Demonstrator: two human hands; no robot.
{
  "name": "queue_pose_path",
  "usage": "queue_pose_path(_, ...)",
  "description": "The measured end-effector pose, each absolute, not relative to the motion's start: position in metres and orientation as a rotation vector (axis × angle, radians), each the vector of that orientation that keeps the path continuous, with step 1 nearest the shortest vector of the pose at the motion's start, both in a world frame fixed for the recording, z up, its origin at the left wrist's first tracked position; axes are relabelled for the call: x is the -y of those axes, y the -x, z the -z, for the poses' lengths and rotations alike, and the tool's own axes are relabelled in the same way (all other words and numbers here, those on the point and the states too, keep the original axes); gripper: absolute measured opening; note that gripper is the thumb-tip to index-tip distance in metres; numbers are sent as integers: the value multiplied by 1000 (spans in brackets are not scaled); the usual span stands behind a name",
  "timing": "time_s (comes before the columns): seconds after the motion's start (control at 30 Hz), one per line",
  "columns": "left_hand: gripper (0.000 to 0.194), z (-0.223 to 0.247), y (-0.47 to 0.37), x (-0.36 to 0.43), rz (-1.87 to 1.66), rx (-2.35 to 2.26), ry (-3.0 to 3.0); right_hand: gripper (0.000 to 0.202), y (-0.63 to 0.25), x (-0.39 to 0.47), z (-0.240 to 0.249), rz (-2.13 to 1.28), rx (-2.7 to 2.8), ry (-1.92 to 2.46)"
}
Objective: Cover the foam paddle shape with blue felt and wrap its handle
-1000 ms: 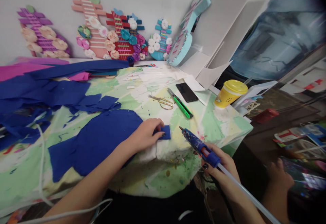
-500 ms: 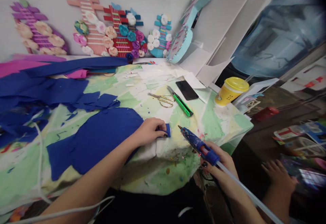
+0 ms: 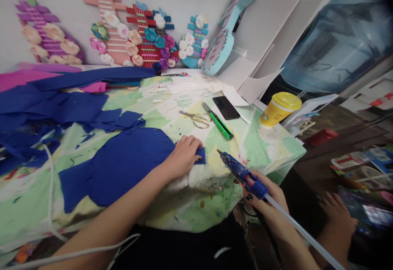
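Observation:
A dark blue sheet-covered shape [image 3: 129,161], rounded with a tab at each end, lies near the front edge of the table. My left hand [image 3: 183,157] is on its right-hand tab, the fingers curled together over it and the thumb pressing at the edge; the fingers' undersides are hidden. My right hand [image 3: 270,196] grips a blue hot glue gun [image 3: 241,172] off the table's front edge. Its nozzle points up and left toward the tab, without touching it. A long clear glue stick [image 3: 303,234] sticks out of the gun's back.
Gold-handled scissors [image 3: 201,120], a green utility knife [image 3: 220,125], a black phone [image 3: 226,107] and a yellow cup [image 3: 278,108] lie or stand beyond my hands. Blue scraps [image 3: 61,106] cover the left. Flower-decorated guitar shapes [image 3: 143,40] line the wall. Another person's hand [image 3: 336,212] is at right.
My left fingers have come down from a raised pinch at the tab's tip and now lie over the tab. The glue gun has barely moved.

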State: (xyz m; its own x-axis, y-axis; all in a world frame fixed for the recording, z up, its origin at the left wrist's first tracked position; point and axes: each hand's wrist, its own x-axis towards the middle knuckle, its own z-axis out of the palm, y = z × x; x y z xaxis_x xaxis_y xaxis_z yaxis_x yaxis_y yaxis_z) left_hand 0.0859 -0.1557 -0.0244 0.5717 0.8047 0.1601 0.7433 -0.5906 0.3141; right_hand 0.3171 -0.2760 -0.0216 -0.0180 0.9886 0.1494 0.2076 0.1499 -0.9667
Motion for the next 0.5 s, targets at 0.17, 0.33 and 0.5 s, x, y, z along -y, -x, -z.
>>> queue_pose_path(0.17, 51, 35, -93, 164, -258, -1796, -2664, 27, -321, 278, 27, -1008, 1438, 1230)
queue_pose_path(0.33, 54, 29, -87, 153, -84, -1815, -2692, 29, -322, 280, 27, -1030, 1432, 1209)
queue_pose_path(0.5, 39, 12, -60, 146, -391, -1970, -2694, 32, -322, 282, 28, -1000, 1400, 1224)
